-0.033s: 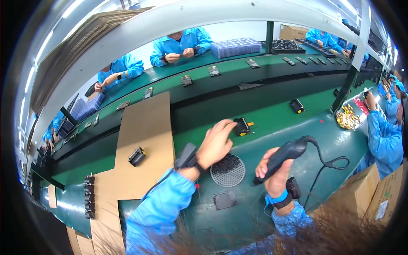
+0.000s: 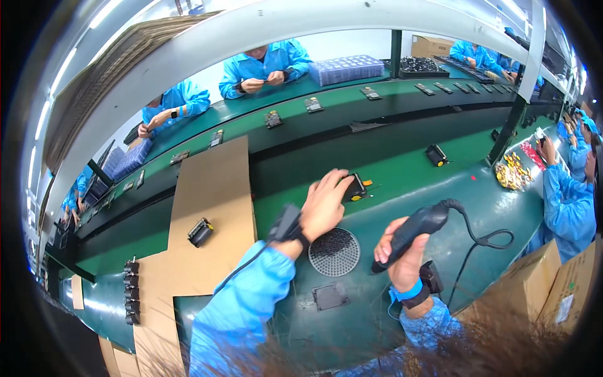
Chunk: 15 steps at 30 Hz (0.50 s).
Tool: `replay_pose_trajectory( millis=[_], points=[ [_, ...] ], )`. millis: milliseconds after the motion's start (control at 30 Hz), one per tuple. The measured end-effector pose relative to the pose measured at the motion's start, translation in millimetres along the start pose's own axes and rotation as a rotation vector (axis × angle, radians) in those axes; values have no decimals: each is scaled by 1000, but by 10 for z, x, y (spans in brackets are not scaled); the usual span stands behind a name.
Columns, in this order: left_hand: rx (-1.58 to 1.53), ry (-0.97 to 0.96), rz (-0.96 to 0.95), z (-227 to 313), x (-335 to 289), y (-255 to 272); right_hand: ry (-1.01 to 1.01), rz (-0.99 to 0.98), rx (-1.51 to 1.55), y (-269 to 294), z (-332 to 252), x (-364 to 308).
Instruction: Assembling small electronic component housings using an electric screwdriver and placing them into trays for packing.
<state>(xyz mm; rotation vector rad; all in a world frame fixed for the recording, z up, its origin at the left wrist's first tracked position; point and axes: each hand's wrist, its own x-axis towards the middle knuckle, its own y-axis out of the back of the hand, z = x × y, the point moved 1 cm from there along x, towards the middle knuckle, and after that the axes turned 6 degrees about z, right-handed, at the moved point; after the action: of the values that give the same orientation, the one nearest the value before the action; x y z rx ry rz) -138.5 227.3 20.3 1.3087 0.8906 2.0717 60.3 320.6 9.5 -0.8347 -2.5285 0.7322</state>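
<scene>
My left hand [image 2: 323, 204] reaches to a small black device [image 2: 357, 188] with a yellow round part and an orange tab, on the green belt. Its bent fingers close on the device's left end; the grip is partly hidden. In my right hand [image 2: 405, 261] is a black electric screwdriver [image 2: 418, 229], tilted, its tip end pointing down left and its cord looping off to the right. Between the hands lies a round grey perforated tray [image 2: 342, 267] with many tiny black screws [image 2: 333, 243]. A flat dark plate [image 2: 331, 295] rests just nearer to me.
Cardboard sheets [image 2: 207, 188] at left bear one black device [image 2: 201, 232]; a row of devices [image 2: 131, 292] stands at their edge. Another device [image 2: 436, 155] sits farther right. Shelf posts [image 2: 512, 125], gold parts [image 2: 514, 173] and cartons [image 2: 515, 283] are at right. Co-workers sit beyond.
My left hand has shifted slightly, its fingers closing in on the device's left end. The right hand and screwdriver are nearly still; the whole view has slid a little.
</scene>
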Motion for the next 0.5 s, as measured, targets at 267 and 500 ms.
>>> replay_pose_trajectory(
  millis=[267,500],
  points=[
    [194,-236,-181,-293,224,-113,-52,-30,-31,-113,-50,58],
    [-72,116,-141,455,-477,967,58,82,-312,-103,-62,28]
  ],
)
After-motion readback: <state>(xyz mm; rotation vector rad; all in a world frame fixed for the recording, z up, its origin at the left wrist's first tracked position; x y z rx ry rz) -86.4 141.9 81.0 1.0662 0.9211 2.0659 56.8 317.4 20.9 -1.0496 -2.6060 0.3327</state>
